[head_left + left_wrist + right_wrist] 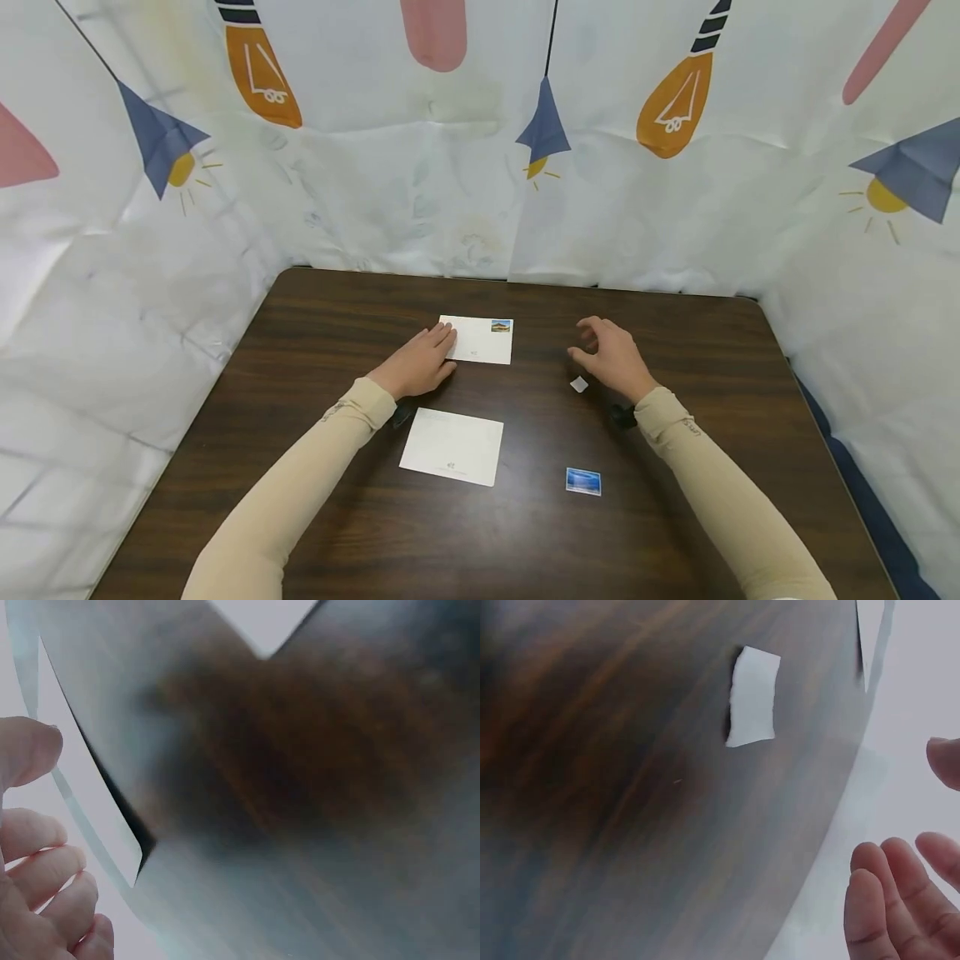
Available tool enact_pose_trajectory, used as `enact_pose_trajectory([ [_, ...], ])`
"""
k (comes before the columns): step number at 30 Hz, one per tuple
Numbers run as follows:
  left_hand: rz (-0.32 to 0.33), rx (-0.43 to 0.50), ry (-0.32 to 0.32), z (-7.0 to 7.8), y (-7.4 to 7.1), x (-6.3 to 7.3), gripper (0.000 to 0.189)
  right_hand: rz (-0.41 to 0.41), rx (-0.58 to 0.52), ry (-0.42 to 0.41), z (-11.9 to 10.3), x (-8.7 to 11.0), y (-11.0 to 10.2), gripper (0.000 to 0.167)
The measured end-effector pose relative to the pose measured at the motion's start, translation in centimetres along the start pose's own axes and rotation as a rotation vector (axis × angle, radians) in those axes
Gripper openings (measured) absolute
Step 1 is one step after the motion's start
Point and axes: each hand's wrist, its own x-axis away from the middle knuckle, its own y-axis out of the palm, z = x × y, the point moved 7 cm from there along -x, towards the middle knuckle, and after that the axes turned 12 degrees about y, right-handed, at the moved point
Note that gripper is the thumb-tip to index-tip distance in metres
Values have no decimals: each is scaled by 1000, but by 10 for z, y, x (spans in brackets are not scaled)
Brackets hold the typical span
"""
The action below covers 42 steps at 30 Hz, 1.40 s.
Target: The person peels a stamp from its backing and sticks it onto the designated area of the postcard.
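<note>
My left hand (421, 359) lies over the left end of a white envelope (480, 350), its fingers on the paper and the thumb at the lower edge. A stamp (500, 326) with a building picture sits in that envelope's top right corner. In the left wrist view the envelope (82, 780) shows beside the thumb. To the right my right hand (615, 357) hovers over the table with fingers loosely bent and nothing between them. A small white paper piece (579, 384) lies just below it, also seen as a curled white paper scrap (753, 697) in the right wrist view.
A second white envelope (453, 446) lies nearer on the dark wooden table (337, 533). Right of it is a blue picture stamp (583, 481). White curtains (375, 200) printed with lamps and bulbs hang around the table's back and sides.
</note>
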Motion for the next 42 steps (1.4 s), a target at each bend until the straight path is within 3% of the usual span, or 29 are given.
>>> enact_pose_trajectory([
  [10, 40, 28, 59, 16, 3, 24, 64, 31, -91, 28, 18, 18, -5, 42],
  [22, 125, 43, 103, 37, 9, 57, 66, -76, -156, 58, 28, 48, 0, 30],
  [31, 83, 69, 124, 51, 16, 81, 69, -196, -207, 33, 25, 69, 11, 24],
  [42, 38, 121, 139, 61, 23, 104, 79, -277, -215, 3, 29, 97, 27, 26],
])
